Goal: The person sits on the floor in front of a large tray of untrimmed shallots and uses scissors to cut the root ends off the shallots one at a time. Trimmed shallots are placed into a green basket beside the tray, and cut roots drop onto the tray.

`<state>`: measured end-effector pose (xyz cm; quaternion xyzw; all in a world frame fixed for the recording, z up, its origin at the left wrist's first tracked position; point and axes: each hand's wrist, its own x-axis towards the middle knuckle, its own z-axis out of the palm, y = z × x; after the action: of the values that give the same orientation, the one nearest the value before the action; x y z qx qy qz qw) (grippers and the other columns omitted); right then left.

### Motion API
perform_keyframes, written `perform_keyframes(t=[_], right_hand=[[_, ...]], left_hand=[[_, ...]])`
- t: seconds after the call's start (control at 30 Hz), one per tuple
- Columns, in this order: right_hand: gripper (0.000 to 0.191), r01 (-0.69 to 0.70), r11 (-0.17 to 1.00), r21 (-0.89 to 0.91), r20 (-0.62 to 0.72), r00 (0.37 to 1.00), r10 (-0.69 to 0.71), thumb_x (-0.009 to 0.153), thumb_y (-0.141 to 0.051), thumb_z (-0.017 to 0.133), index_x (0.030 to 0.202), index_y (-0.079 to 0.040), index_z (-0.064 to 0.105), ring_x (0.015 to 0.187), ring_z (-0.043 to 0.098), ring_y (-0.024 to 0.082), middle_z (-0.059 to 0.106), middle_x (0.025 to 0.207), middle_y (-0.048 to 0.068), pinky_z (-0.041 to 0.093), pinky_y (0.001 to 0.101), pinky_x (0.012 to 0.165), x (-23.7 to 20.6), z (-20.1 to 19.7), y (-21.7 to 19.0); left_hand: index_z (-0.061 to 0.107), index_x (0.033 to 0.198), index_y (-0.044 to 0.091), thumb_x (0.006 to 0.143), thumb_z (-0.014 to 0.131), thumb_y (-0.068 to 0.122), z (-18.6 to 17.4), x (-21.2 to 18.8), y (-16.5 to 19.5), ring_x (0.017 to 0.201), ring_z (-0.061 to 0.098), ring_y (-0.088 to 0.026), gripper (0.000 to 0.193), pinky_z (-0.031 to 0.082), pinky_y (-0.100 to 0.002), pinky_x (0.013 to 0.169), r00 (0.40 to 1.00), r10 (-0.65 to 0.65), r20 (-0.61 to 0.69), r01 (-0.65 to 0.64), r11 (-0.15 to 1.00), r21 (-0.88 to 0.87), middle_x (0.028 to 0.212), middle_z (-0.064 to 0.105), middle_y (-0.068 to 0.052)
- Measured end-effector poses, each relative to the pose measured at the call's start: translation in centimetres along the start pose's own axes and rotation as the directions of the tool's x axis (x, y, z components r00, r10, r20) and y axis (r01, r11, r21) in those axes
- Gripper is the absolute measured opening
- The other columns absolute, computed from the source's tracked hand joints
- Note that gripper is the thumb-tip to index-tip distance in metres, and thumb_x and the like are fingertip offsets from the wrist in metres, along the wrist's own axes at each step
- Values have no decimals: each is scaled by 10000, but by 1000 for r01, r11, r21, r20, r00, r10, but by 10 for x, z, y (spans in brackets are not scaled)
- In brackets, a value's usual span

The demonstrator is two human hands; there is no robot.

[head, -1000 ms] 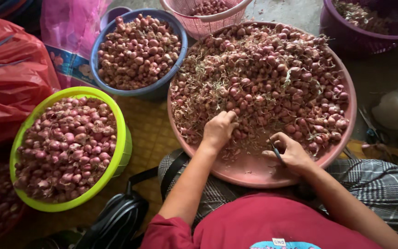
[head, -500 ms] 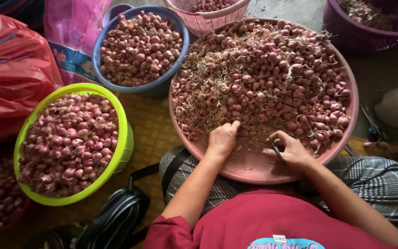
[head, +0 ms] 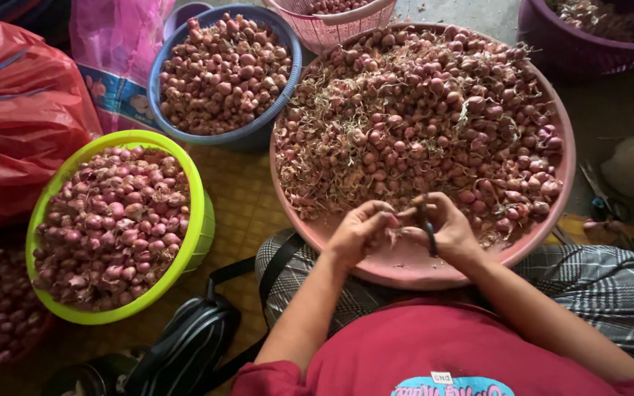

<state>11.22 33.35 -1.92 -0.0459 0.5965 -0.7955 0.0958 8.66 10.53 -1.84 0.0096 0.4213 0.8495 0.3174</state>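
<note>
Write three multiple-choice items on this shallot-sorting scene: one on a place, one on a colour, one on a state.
1. Where do the left hand and right hand meet?
A. over the pink basin's near edge
B. over the blue tub
C. on the bag

2. What colour is the tub at the person's left?
A. purple
B. lime green
C. white

3. What does the right hand hold?
A. nothing
B. a cup
C. a small dark tool

Answers: 1 A, both hands sit above its bare rim side. 2 B, its rim is bright green. 3 C, a dark handle shows in the fingers.
</note>
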Motion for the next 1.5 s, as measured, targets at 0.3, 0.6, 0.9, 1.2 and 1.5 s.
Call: perform_keyframes(t=[0.3,0.6,0.9,1.2,1.5], right_hand=[[527,-21,1000,-12,-72,997,20,810,-75,854,1251,-63,566,794,632,131,706,980,122,483,257,638,9,-30,22],[596,-61,989,-137,47,997,68,769,-60,836,1284,-53,537,1062,678,158,711,1163,101,557,320,925,15,-15,33],[461,-134,883,-449,-28,990,136,775,-14,824,1190,-54,628,942,700,107,760,1003,49,564,286,865,18,10,56],[442,-84,926,-369,-23,996,81,792,-18,812,1191,-51,625,811,651,106,700,906,47,553,269,726,41,17,79],[519,-145,989,16,56,988,144,735,-43,859,1180,-45,591,759,678,162,707,896,82,545,304,650,23,40,14]], left_hand=[[650,1127,123,1050,644,271,20,24,-38,573,532,-51,167,409,-214,478,992,63,-109,-38,975,221,746,603,32],[626,1044,163,1062,595,395,-12,22,-43,533,479,-26,234,342,-191,426,986,106,-127,-85,983,161,736,582,49],[654,906,104,966,676,404,-43,11,-51,492,474,-63,306,385,-228,443,950,137,-280,-88,980,179,664,598,18],[723,1016,49,997,675,179,-74,-20,-53,564,418,1,140,341,-190,475,853,340,-396,-71,827,557,676,503,107],[666,1273,103,958,621,130,-71,-28,-54,628,561,-15,320,484,-193,558,958,183,-222,-70,896,438,871,706,50]])
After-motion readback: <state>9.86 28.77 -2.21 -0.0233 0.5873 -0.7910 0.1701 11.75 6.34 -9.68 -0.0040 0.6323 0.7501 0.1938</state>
